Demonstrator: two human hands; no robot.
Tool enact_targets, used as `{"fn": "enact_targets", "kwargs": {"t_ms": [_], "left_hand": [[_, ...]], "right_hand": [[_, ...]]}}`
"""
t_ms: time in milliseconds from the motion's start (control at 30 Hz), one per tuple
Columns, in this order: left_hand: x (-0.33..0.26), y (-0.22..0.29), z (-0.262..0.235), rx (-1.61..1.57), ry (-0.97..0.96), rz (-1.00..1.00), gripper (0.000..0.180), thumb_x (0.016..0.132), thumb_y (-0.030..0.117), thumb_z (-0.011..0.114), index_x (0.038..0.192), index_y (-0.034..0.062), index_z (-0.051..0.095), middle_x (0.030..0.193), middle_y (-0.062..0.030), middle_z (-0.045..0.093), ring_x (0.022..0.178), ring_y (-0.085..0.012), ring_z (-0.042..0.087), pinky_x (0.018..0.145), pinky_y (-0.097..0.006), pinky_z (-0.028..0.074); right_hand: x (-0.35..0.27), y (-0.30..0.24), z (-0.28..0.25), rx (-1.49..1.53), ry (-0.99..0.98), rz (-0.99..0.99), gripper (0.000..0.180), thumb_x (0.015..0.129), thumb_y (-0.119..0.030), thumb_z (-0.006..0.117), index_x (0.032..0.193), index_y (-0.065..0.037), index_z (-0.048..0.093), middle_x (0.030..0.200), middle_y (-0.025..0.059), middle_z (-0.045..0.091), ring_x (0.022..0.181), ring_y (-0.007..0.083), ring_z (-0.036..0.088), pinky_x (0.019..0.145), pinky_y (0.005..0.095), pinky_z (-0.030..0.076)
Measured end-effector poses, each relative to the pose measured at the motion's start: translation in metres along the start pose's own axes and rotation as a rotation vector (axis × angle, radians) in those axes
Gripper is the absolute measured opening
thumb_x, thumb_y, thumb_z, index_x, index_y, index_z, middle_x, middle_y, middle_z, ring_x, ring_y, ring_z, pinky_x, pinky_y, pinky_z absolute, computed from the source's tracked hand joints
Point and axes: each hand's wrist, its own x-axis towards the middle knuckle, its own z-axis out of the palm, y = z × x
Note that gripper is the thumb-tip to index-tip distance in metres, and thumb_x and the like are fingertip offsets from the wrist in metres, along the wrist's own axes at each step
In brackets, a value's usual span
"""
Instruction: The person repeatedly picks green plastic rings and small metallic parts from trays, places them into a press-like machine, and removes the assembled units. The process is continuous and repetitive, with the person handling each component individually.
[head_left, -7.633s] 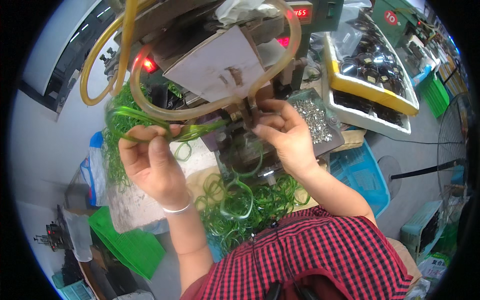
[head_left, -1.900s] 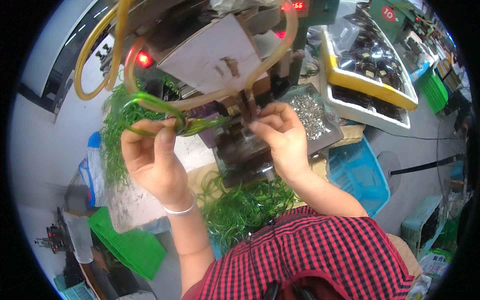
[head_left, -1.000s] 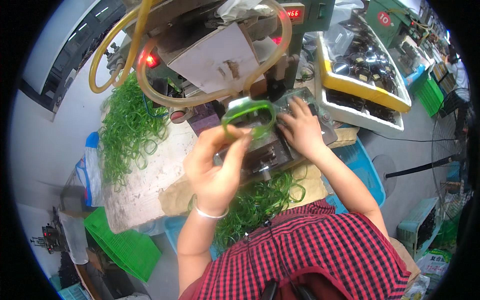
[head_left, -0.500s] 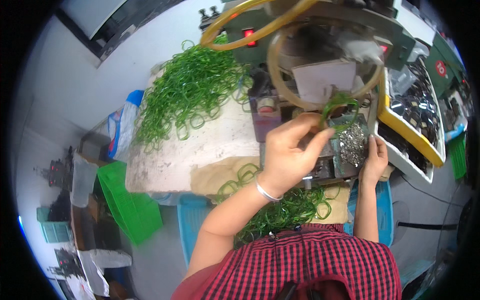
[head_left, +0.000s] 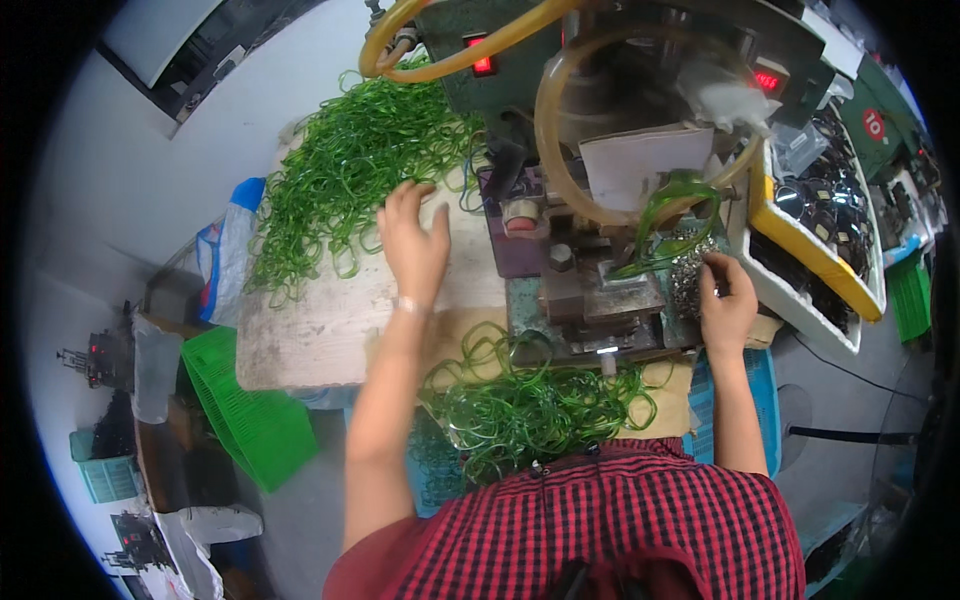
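Observation:
My left hand (head_left: 415, 245) reaches over the work table with its thumb apart from its fingers. Its fingertips are at the lower right edge of a large heap of thin green loops (head_left: 360, 150), and I see nothing held in it. My right hand (head_left: 728, 305) is at the pile of small silvery metal pieces (head_left: 684, 285), thumb and fingers drawn together; whatever they pinch is too small to make out. Between the hands stands a bench machine (head_left: 600, 300) with a metal block. A few green loops (head_left: 685, 205) hang on its front, beside the metal pieces.
More green loops (head_left: 540, 410) lie at my lap, over a blue basket (head_left: 760, 400). White foam boxes with a yellow edge (head_left: 820, 260) hold dark shiny parts at the right. A yellowish hose (head_left: 545, 120) curves before the machine. A green crate (head_left: 245, 405) stands left of the table (head_left: 300, 345).
My left hand has let go of the green loops at the machine and moved left to the heap. My right hand has shifted up and left onto the metal pieces, its fingers curling in.

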Motion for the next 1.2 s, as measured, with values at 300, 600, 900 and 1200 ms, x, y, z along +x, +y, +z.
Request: {"fn": "enact_targets", "kwargs": {"t_ms": [300, 600, 900, 1200], "left_hand": [[0.039, -0.079, 0.186, 0.268, -0.577, -0.320, 0.030, 0.089, 0.020, 0.050, 0.113, 0.0226, 0.068, 0.112, -0.0205, 0.062, 0.096, -0.0398, 0.065, 0.081, -0.047, 0.053], [-0.010, -0.053, 0.040, 0.314, -0.841, -0.092, 0.017, 0.075, 0.011, 0.062, 0.090, 0.0065, 0.069, 0.096, -0.0226, 0.067, 0.088, -0.0390, 0.065, 0.076, -0.047, 0.053], [-0.030, -0.056, -0.026, 0.284, -0.542, 0.192, 0.011, 0.067, 0.007, 0.071, 0.077, 0.0110, 0.070, 0.116, -0.0192, 0.058, 0.104, -0.0365, 0.054, 0.085, -0.045, 0.047], [-0.034, 0.053, -0.070, -1.076, -0.026, -0.193, 0.011, 0.095, -0.001, 0.049, 0.105, 0.0010, 0.054, 0.107, -0.0129, 0.059, 0.086, -0.0206, 0.062, 0.072, -0.037, 0.058]], "right_hand": [[0.004, -0.012, 0.012, 0.041, -0.006, -0.038, 0.011, 0.083, -0.006, 0.067, 0.094, -0.003, 0.069, 0.094, 0.0135, 0.068, 0.089, 0.0272, 0.065, 0.080, 0.0353, 0.049], [-0.038, 0.005, -0.042, 0.125, 0.038, 0.044, 0.015, 0.082, 0.000, 0.065, 0.096, 0.001, 0.070, 0.091, 0.0121, 0.069, 0.085, 0.0229, 0.064, 0.078, 0.0309, 0.049], [0.011, -0.088, -0.006, 0.585, -0.191, -0.045, 0.032, 0.080, 0.001, 0.065, 0.112, 0.002, 0.063, 0.096, 0.0090, 0.070, 0.091, 0.0161, 0.066, 0.084, 0.0283, 0.049], [0.000, -0.093, 0.014, 0.949, -0.255, 0.255, 0.047, 0.081, -0.001, 0.068, 0.125, 0.001, 0.053, 0.101, 0.0108, 0.067, 0.096, 0.0142, 0.063, 0.089, 0.0270, 0.047]]}}
